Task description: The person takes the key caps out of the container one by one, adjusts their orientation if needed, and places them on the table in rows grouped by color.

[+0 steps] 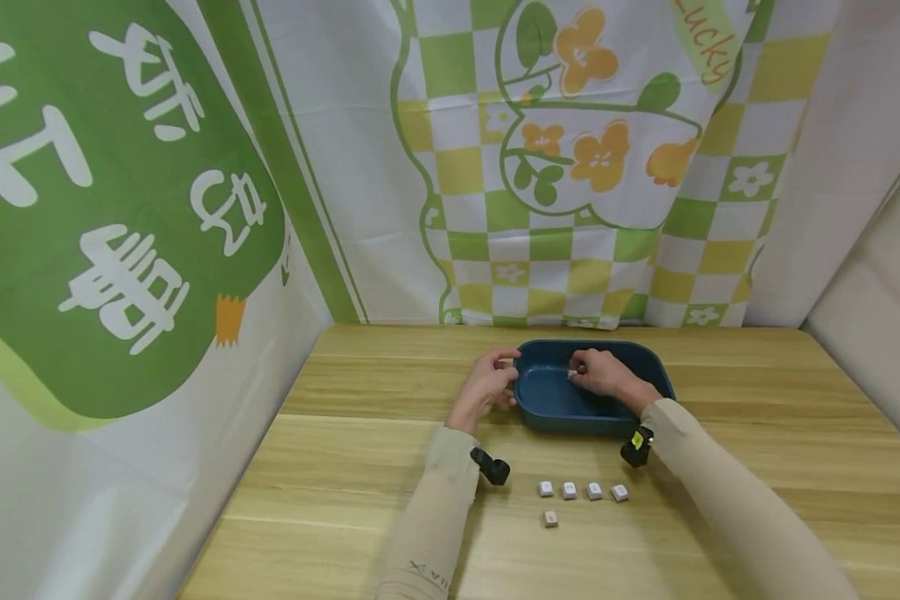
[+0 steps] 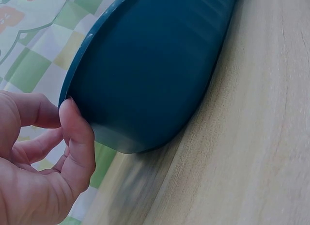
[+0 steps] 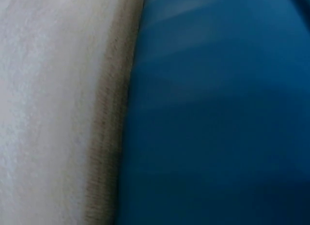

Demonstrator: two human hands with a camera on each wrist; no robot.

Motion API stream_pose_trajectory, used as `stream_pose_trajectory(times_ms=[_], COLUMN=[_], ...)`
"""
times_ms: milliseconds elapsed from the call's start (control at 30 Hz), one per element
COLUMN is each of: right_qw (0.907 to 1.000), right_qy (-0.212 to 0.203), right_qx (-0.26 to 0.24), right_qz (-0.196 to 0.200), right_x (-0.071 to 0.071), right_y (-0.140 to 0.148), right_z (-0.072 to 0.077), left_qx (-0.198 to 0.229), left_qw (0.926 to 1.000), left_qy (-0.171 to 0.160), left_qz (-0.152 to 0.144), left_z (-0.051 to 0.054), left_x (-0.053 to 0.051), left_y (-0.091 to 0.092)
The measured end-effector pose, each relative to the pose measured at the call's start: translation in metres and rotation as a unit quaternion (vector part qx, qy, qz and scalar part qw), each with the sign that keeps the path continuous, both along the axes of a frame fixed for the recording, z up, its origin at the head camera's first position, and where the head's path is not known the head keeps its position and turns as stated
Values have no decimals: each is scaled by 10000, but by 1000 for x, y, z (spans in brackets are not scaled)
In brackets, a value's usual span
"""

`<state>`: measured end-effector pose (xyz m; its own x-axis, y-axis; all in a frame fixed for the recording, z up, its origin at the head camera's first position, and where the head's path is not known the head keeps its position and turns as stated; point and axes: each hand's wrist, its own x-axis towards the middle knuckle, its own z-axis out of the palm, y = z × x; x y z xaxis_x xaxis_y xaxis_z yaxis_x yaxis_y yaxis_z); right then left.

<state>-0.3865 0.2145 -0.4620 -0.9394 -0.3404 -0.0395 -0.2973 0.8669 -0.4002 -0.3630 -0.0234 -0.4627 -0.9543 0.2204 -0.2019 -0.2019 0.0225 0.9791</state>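
Note:
A dark blue plastic basin [image 1: 585, 425] stands on the table towards the back. At its left end my left hand [image 1: 487, 385] pinches the rim; in the left wrist view the thumb and forefinger [image 2: 80, 133] meet at the edge. My right hand [image 1: 606, 375] reaches inside the basin, fingers curled, with a small whitish keycap [image 1: 572, 374] at its fingertips, mostly hidden. Several white keycaps [image 1: 594, 491] form a row in front of the basin, and a beige keycap [image 1: 550, 518] lies nearer me. The right wrist view has only the basin's outer wall [image 3: 218, 113] and tabletop.
The wooden table [image 1: 360, 467] ends at a patterned cloth [image 1: 555, 250] hanging behind it. A green and white cloth [image 1: 120, 250] hangs on the left. Black wrist cameras [image 1: 490, 467] sit on both sleeves, close above the table.

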Motion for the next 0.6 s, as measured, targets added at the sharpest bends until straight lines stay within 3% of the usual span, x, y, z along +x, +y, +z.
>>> stream_pose_trajectory(times_ms=[600], right_qw=[9998], right_qy=[67], right_qx=[-194], right_qz=[69], right_x=[9], right_y=[0], right_z=[6], left_qx=[48], left_qw=[9999], left_qy=[-30], left_qz=[97], left_z=[-1], left_x=[0], left_y=[1])
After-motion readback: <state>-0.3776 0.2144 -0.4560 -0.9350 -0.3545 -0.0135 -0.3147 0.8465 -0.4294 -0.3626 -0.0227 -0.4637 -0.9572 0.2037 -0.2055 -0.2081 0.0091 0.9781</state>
